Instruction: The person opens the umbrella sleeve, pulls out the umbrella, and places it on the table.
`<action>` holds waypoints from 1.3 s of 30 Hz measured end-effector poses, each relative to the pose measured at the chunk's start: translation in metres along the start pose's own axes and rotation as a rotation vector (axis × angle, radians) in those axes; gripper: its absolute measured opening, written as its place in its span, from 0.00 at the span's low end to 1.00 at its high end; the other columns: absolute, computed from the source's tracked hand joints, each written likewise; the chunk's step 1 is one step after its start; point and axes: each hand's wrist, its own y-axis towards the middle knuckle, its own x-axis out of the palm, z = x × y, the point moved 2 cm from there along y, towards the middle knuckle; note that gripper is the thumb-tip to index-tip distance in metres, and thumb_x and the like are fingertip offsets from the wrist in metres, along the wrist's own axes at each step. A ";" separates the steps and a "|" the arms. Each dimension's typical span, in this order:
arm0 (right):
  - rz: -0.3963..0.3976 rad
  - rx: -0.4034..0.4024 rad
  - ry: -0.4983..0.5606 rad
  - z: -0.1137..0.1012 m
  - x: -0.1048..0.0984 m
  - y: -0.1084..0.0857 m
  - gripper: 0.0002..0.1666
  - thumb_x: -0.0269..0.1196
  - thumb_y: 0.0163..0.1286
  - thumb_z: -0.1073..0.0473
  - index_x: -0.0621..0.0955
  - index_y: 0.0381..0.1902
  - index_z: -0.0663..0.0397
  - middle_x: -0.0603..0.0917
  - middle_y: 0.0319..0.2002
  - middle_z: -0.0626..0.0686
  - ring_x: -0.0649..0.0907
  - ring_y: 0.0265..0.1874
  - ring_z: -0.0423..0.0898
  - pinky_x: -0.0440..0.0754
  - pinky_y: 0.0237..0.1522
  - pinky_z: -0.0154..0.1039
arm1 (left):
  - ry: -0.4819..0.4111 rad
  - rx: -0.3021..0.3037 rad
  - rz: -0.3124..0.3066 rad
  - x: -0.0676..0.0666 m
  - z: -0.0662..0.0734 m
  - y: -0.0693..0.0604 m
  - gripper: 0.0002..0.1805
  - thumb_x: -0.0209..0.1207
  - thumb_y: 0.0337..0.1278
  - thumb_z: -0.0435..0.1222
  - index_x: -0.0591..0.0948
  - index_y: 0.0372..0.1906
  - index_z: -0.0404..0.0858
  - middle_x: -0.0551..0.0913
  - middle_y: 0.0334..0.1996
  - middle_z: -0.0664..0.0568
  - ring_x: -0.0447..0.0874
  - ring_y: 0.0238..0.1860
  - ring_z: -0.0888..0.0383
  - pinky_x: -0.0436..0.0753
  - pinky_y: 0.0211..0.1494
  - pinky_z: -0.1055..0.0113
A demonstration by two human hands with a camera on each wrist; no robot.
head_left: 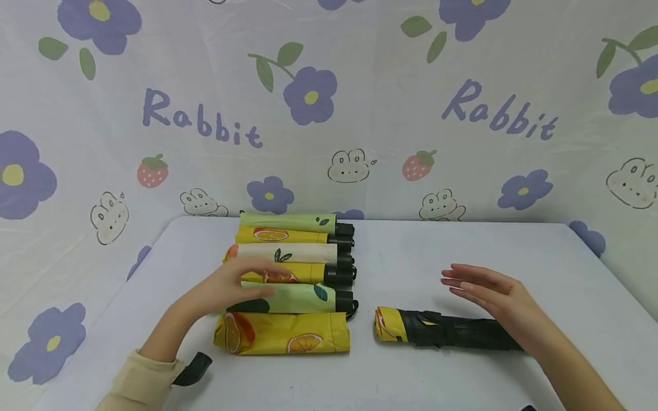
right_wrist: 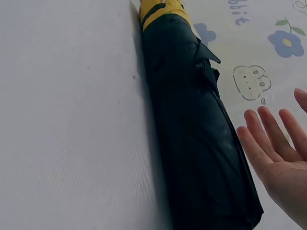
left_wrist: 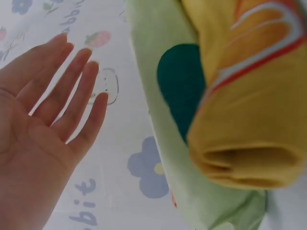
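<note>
My left hand [head_left: 233, 285], fingers extended and apart, hovers over the left end of a row of folded umbrellas and holds nothing. Nearest the front of that row lies a yellow sleeve [head_left: 272, 337] with orange slices; no handle shows at its right end. Behind it is a light green umbrella [head_left: 303, 298] with a black handle. To the right, a bare folded umbrella [head_left: 462, 332], black with a yellow end, lies across the table. Above its right part my right hand [head_left: 493, 291] hangs with loosely straight fingers, holding nothing; the right wrist view shows the umbrella's dark cloth [right_wrist: 192, 115].
Further back in the row lie several sleeved umbrellas, among them a cream one [head_left: 308, 252] and another light green one [head_left: 288, 221], black handles to the right. A patterned cloth [head_left: 380, 85] hangs behind the white table [head_left: 411, 257]. A black piece [head_left: 194, 369] sits by the left cuff.
</note>
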 end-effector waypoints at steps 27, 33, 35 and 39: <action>-0.079 0.026 0.029 -0.007 0.047 0.031 0.27 0.56 0.74 0.51 0.70 0.69 0.50 0.77 0.65 0.54 0.81 0.60 0.44 0.78 0.58 0.28 | 0.040 0.002 0.000 -0.006 -0.023 0.028 0.19 0.66 0.58 0.40 0.82 0.55 0.46 0.86 0.50 0.53 0.84 0.49 0.56 0.83 0.56 0.58; -0.082 0.095 0.033 -0.007 0.060 0.043 0.31 0.60 0.71 0.47 0.71 0.68 0.53 0.76 0.65 0.57 0.81 0.59 0.45 0.78 0.63 0.42 | 0.020 -0.013 -0.064 -0.001 -0.023 0.026 0.17 0.65 0.58 0.38 0.83 0.53 0.45 0.85 0.48 0.51 0.83 0.46 0.56 0.83 0.52 0.67; -0.083 0.112 0.031 -0.009 0.065 0.047 0.33 0.61 0.70 0.47 0.71 0.68 0.54 0.77 0.65 0.57 0.81 0.60 0.47 0.78 0.63 0.44 | 0.018 -0.013 -0.073 0.000 -0.023 0.026 0.17 0.65 0.59 0.37 0.83 0.53 0.44 0.85 0.49 0.51 0.83 0.47 0.56 0.83 0.52 0.69; -0.087 0.128 0.024 -0.011 0.073 0.056 0.33 0.62 0.69 0.47 0.72 0.67 0.55 0.78 0.64 0.57 0.81 0.60 0.48 0.76 0.65 0.47 | 0.003 -0.029 -0.103 0.001 -0.023 0.025 0.17 0.64 0.60 0.36 0.83 0.54 0.43 0.85 0.51 0.52 0.84 0.51 0.56 0.82 0.53 0.71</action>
